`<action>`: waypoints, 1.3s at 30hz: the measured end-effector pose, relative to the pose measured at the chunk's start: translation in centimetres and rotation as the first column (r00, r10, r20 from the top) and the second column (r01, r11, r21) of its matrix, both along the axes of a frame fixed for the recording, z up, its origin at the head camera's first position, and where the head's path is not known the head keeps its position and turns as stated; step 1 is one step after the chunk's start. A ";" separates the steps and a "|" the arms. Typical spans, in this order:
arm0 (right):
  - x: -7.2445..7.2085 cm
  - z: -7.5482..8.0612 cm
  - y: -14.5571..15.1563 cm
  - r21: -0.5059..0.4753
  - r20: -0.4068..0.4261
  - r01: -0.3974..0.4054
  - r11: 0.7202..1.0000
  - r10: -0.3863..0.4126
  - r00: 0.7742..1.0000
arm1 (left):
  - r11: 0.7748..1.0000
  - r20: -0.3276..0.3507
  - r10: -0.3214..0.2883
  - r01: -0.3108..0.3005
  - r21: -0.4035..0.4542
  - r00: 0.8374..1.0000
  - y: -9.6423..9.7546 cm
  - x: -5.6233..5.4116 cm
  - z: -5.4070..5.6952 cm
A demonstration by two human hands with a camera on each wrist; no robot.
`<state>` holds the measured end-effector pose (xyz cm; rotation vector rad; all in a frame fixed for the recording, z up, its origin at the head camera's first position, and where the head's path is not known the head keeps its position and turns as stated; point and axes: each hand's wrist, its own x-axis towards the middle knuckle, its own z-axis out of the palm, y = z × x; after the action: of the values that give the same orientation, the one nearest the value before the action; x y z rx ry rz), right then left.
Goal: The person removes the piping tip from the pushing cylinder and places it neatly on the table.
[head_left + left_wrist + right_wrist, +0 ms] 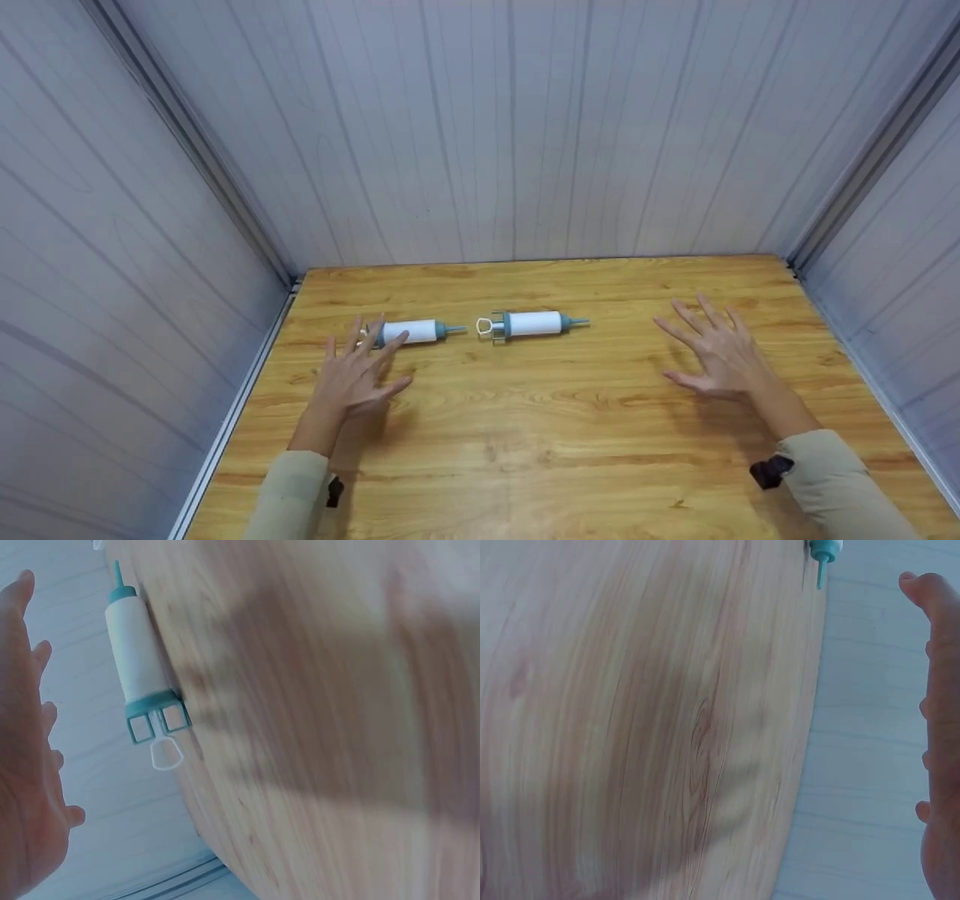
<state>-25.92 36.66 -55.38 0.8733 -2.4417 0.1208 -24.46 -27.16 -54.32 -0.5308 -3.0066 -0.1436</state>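
Two large plastic syringes with white barrels, teal ends and thin teal nozzles lie end to end on the wooden table, nozzles pointing right. My left hand point(352, 379) hovers with spread fingers, its fingertips overlapping the left syringe point(411, 331) in the head view. In the left wrist view that syringe point(137, 652) shows its teal finger loops and white plunger ring, apart from the hand. The right syringe point(534, 323) lies near the middle, untouched. Off to the right, my right hand point(720, 356) is spread above the table, holding nothing; the right wrist view catches a teal nozzle point(822, 570).
The wood-grain table point(495, 450) is walled in by pale panels, with a back panel point(480, 135) along its far edge and side panels left point(97, 262) and right point(900, 262). A small black device point(771, 472) sits at the right cuff.
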 end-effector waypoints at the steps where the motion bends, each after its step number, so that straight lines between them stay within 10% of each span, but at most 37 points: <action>1: 0.0 0.1 -0.2 -0.004 0.012 0.003 1.000 -0.003 1.000 | 1.000 -0.006 -0.004 0.004 0.004 1.000 0.2 -0.2 0.1; 19: 0.2 1.5 -2.9 -0.018 0.106 0.022 1.000 -0.020 0.994 | 1.000 0.057 -0.008 0.006 0.021 0.998 3.3 -2.3 0.8; 39: -0.1 0.9 -5.6 -0.258 0.216 -0.018 0.966 0.076 0.973 | 0.991 0.050 -0.025 0.018 0.132 0.998 6.7 -4.8 0.4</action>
<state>-25.99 31.11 -54.52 0.8395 -2.5366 0.5670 -29.24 -20.42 -53.93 -0.5548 -3.0142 -0.3597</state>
